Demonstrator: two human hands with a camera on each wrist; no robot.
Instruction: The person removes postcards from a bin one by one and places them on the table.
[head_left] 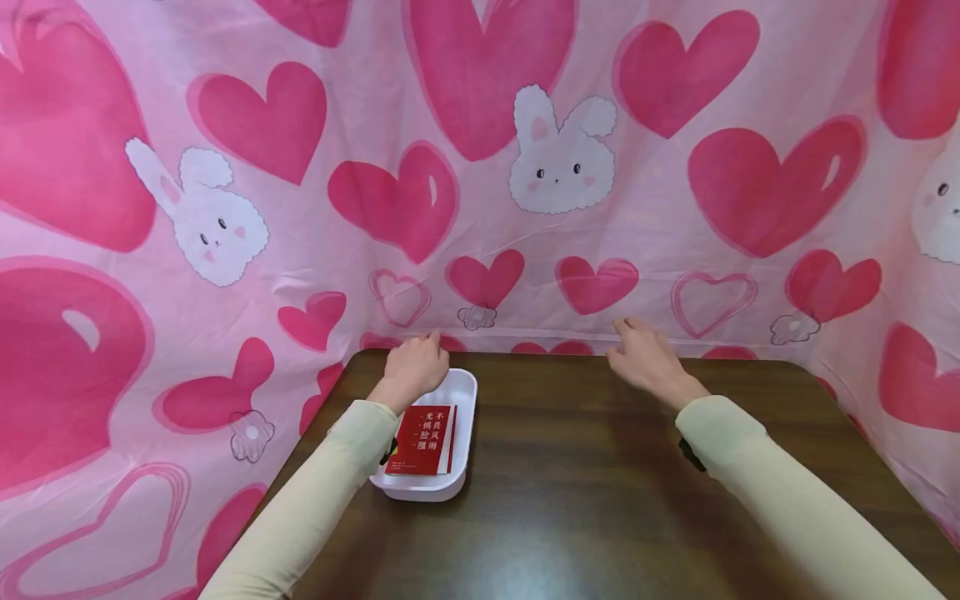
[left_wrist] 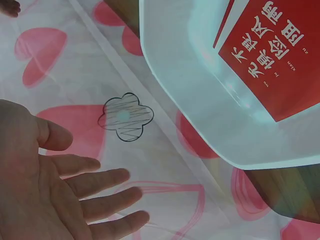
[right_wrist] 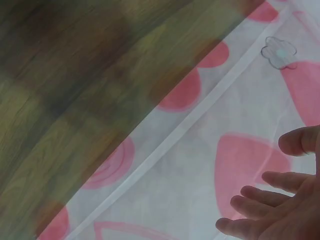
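Observation:
In the head view a white plastic tray stands on the left part of the table, with red booklets printed in white characters lying inside. My left hand is above the tray's far end, holding nothing. The left wrist view shows that left hand with fingers spread loosely, apart from the tray's rim. Toward the table's far edge on the right, my right hand hovers in the air. Its fingers are extended and grip nothing in the right wrist view.
The dark wooden table runs under both arms. Behind it and along the sides hangs a pink curtain with hearts and rabbits, close to the table's far edge.

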